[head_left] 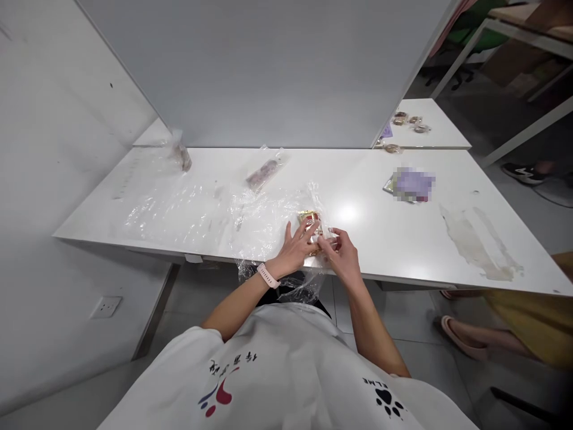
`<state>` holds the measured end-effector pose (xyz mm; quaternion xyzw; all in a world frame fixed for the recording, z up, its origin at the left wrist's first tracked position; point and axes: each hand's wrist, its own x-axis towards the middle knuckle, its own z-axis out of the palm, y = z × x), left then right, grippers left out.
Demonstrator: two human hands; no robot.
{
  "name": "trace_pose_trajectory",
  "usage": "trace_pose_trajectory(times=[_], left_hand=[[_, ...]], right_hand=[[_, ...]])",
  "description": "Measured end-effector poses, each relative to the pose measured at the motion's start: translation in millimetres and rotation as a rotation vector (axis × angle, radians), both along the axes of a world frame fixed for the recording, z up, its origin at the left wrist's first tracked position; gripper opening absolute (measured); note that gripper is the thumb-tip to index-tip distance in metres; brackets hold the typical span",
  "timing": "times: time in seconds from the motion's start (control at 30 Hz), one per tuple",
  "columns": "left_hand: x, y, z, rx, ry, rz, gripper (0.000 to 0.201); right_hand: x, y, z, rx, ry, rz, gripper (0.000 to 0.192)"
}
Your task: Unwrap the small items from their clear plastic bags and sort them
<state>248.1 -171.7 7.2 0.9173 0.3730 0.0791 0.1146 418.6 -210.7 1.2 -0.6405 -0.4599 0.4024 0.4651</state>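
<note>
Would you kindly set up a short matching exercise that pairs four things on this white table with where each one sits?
Things:
1. small gold and red packet
2. long wrapped snack
3. blurred purple packet
4. bag of brown pieces

Places:
A. far left of the table, near the wall
B. right part of the table, away from both hands
C. under the fingers of the left hand and right hand, on clear plastic film
D. middle of the table's far side, by the grey partition

Pairs: 1-C, 2-D, 3-B, 4-A
</note>
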Motion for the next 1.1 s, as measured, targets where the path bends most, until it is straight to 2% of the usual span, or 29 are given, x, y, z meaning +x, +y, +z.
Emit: trace_pose_trajectory(times=[0.13,0.23,0.3,0.37,0.43,0.5,0.57,0.63,0.67,0.73,0.8,0.9,1.0,1.03,1.1], left_hand=[[2.0,-1.2,-7.9,-0.05,-0.042,-0.017,0.07],[-5.5,1.0,-13.4,-0.078,-0.142,0.013,0.071],[-9.6,2.7,-14.9,-0.104,-0.188,0.023,0.068],[-11.2,3.8,-15.6,-0.125,-0.209,0.015,0.066],[-10.9,4.2,-16.6,-0.14,-0.234,0.011,0.064],[-10.3,4.2,-18.0,-0.151,-0.281,0.015,0.064],[-10.1,4.3,-19.2,-0.16,-0.343,0.013,0.067],[-10.5,4.2,-19.7,-0.175,-0.412,0.016,0.071],[-10.8,4.0,-19.6,-0.186,-0.444,0.027,0.073],[-11.3,3.0,-19.1,-0.211,-0.49,0.06,0.077],[-11.1,1.5,-18.3,-0.214,-0.499,0.1,0.08],[-10.0,-1.2,-17.4,-0.154,-0.423,0.186,0.086],[-8.7,-3.2,-16.5,-0.074,-0.258,0.266,0.089],[-8.0,-3.8,-15.9,-0.051,-0.207,0.279,0.083],[-5.8,-4.7,-14.0,-0.01,-0.128,0.317,0.06]], right_hand=[[12.7,10.8,-5.2,0.003,0.06,0.017,0.042],[49.4,15.0,-5.1,-0.018,0.017,-0.107,0.037],[79.2,12.0,-0.7,-0.062,-0.166,-0.236,0.031],[100.5,4.4,8.0,-0.089,-0.486,-0.386,0.03],[104.2,-4.5,19.1,-0.032,-0.752,-0.505,0.034],[88.1,-9.9,28.7,0.061,-0.796,-0.457,0.039],[57.7,-8.8,32.6,0.076,-0.737,-0.225,0.042],[22.7,-1.6,29.1,0.049,-0.72,0.027,0.046],[6.5,3.0,25.2,0.059,-0.733,0.106,0.047],[-19.5,11.7,15.4,0.117,-0.739,0.17,0.051],[-33.7,17.7,6.9,0.153,-0.679,0.176,0.056],[-31.2,21.4,3.1,0.124,-0.469,0.218,0.059],[-3.3,21.3,8.8,0.054,-0.201,0.249,0.056],[9.9,20.5,11.6,0.018,-0.09,0.228,0.057],[39.1,18.5,16.3,-0.008,0.138,0.118,0.061]])
